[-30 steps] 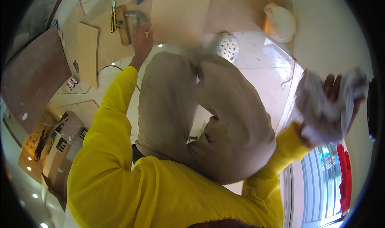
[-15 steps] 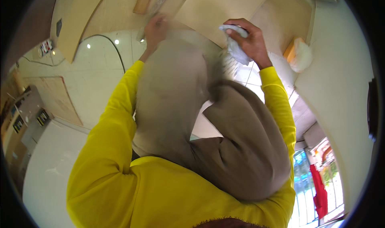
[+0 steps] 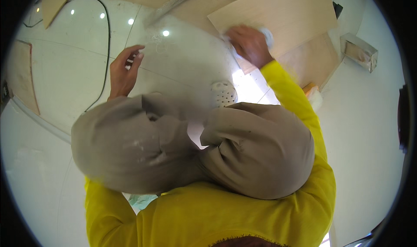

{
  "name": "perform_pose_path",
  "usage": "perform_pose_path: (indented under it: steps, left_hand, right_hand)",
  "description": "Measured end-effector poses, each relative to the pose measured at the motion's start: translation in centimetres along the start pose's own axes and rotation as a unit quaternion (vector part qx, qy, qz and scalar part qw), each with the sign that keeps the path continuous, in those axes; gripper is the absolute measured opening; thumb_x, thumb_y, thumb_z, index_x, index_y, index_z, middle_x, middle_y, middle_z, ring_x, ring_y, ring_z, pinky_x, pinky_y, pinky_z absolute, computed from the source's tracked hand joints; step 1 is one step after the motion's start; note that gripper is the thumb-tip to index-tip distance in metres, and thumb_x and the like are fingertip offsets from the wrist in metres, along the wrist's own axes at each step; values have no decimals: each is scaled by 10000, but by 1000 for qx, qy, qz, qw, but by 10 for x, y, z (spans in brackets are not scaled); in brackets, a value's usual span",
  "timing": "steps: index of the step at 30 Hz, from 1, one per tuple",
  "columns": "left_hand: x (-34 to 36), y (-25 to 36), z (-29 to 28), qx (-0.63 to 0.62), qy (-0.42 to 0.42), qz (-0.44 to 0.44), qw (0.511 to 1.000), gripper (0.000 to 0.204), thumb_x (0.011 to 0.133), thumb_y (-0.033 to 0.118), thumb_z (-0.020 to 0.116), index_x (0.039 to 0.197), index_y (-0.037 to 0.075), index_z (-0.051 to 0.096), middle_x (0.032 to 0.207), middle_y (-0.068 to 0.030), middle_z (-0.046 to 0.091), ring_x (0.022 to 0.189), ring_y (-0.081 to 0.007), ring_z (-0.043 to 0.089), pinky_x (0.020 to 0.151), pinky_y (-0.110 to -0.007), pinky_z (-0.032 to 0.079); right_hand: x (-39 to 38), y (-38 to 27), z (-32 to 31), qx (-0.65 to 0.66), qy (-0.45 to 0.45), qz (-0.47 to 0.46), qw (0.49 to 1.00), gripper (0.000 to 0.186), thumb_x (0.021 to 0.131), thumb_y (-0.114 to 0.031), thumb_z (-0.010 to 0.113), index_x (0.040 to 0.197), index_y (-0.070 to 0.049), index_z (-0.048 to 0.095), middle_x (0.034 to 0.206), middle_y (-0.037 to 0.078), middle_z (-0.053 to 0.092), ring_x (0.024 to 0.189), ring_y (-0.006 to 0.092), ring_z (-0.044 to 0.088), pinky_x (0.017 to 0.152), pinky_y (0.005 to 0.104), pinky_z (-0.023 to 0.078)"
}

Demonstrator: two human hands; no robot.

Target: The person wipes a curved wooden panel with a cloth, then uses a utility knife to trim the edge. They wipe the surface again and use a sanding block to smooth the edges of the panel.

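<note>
My right hand [image 3: 251,45], blurred by motion, is closed around a crumpled pale cloth [image 3: 267,37] at the near left edge of a light wooden sheet [image 3: 282,12]. Part of the cloth shows past the knuckles; my fingers hide the rest. My left hand [image 3: 124,71] hovers over the tiled floor [image 3: 87,40], fingers loosely bent, with a gap to the thumb and nothing visible between them. Between the hands, some thin pale strands [image 3: 163,40] lie on the floor.
My bent knees [image 3: 117,142] fill the middle, with a holed white clog [image 3: 223,94] between them. A black cable [image 3: 108,38] curves at left. A long grey strip [image 3: 178,0] lies at the top. At right are a metal box [image 3: 359,52] and a whitish bag [image 3: 313,97].
My left hand has moved left and down, away from the long grey piece. My right hand has shifted left with the cloth, to the sheet's edge. My left knee has swung left and the view has shifted.
</note>
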State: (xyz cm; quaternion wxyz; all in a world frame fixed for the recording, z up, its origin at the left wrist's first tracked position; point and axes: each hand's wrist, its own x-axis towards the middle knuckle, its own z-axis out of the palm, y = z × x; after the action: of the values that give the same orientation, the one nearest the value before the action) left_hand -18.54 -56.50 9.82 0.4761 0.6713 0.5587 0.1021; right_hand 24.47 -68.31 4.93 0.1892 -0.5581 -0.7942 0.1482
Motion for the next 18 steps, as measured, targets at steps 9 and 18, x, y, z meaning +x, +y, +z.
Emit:
perform_pose_path:
  steps: [9, 18]
  left_hand:
    - [-79, -17, 77, -137, 9, -61, 989, 254, 1083, 84, 758, 1323, 91, 839, 1033, -34, 784, 885, -112, 709, 822, -296, 578]
    - [-72, -1, 85, -147, -23, -39, 988, 195, 1112, 143, 777, 1283, 68, 836, 995, -9, 777, 860, -87, 680, 767, -272, 565]
  right_hand:
    - [6, 2, 10, -50, -4, 10, 999, 264, 929, -147, 799, 1192, -159, 809, 1237, 36, 797, 1001, 285, 757, 786, 440, 618]
    - [-42, -13, -7, 9, -4, 31, 999, 295, 885, -77, 826, 1167, -161, 809, 1143, 55, 800, 1022, 308, 777, 811, 431, 632]
